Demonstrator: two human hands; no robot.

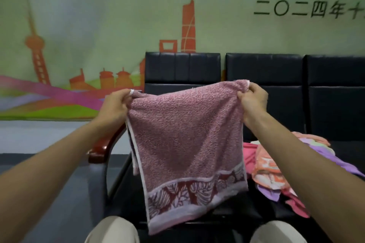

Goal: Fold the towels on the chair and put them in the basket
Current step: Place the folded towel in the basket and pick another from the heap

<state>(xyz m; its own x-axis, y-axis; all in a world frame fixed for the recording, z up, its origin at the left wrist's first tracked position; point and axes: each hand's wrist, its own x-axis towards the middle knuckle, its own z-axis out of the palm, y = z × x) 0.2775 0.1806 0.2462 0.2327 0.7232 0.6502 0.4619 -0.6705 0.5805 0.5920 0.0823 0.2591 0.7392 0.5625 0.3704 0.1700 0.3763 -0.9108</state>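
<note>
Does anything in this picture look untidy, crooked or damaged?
Nothing looks damaged. The pink towel hangs slightly crooked: the right hand pinches its corner higher than the left hand. Unfolded towels lie in a jumbled heap on the chair seat.

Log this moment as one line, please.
left hand: pinches top corner | right hand: pinches top corner | pink towel: hanging above chair

A dusty pink towel (185,136) with a dark red, leaf-patterned border is seen; pink, orange and purple cloths (276,165) are piled on black seats (264,77).
</note>
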